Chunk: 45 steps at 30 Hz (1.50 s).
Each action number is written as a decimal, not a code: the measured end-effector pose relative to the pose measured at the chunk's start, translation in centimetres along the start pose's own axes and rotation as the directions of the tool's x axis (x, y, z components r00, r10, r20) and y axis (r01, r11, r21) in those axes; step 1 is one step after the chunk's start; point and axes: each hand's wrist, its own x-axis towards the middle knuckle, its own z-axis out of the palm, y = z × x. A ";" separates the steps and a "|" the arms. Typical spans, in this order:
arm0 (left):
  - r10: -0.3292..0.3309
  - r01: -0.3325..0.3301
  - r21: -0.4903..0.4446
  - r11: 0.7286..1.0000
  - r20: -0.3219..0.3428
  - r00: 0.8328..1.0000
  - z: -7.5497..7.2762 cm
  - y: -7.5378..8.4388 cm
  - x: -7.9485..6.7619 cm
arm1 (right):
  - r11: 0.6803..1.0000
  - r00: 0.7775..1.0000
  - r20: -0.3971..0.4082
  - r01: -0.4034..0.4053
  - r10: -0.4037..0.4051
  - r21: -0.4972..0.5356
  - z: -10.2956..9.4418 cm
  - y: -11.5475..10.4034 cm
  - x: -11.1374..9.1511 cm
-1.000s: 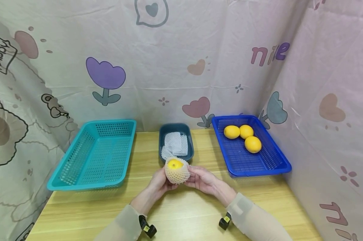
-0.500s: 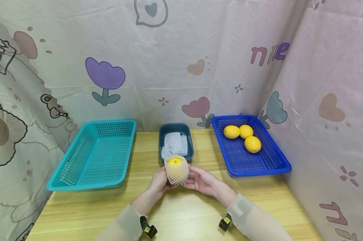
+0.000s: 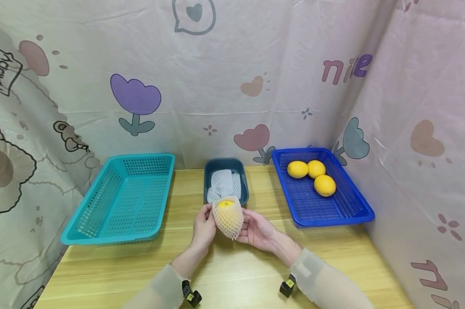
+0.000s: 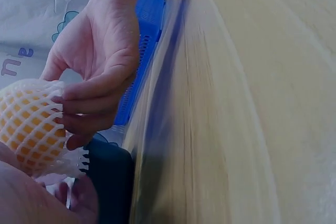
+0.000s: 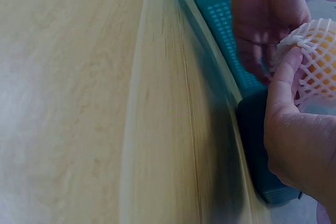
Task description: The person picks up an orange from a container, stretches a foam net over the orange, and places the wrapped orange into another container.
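On the far left of the desk (image 3: 252, 274) sits the teal basket (image 3: 114, 239), well away from the hands. Next comes the left hand (image 3: 204, 227). Its fingers bend round the left side of the held fruit (image 3: 226, 204), but some are hidden. The fruit is in a white net (image 3: 228, 219), up over the desk, just on the near side of the tub (image 3: 206, 178). The spare nets (image 3: 221, 182) lie in the tub, in the middle, probably so both hands can reach them. The right hand (image 3: 258, 231) holds the right side, its fingers bent in close on the net. Two hands likely keep the fruit from slipping while the soft net stays round it. On the far right, the blue basket (image 3: 309, 210) keeps the loose fruits (image 3: 324, 185) together, maybe so they can't roll off.

Count: two baskets, one tub, one fruit in the hands, three in the blue basket. The spare nets overlap, so I can't tell how many.
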 end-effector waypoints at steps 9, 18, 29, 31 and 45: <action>-0.020 0.029 -0.154 0.988 0.061 0.998 -0.1 0.5 -0.1 | 1.000 1.000 -0.016 -0.016 0.017 0.014 0.4 -0.1 0.2; 0.046 -0.021 -0.100 0.995 0.248 0.968 -0.2 0.5 -0.7 | 0.999 1.000 -0.015 0.002 -0.001 0.040 0.2 -0.3 0.0; 0.069 -0.083 0.067 0.994 0.192 0.979 0.0 0.2 -0.7 | 0.944 0.979 -0.196 -0.014 -0.053 -0.329 0.5 -0.2 0.1; 0.068 -0.081 0.064 0.995 0.188 0.980 0.0 0.2 -0.7 | 0.912 0.960 -0.254 0.004 -0.118 -0.409 0.7 -0.3 0.0; 0.115 -0.122 0.050 0.991 0.126 0.985 0.6 1.5 -1.4 | 0.830 0.847 -0.257 0.317 -0.466 -0.459 3.6 -1.0 -0.3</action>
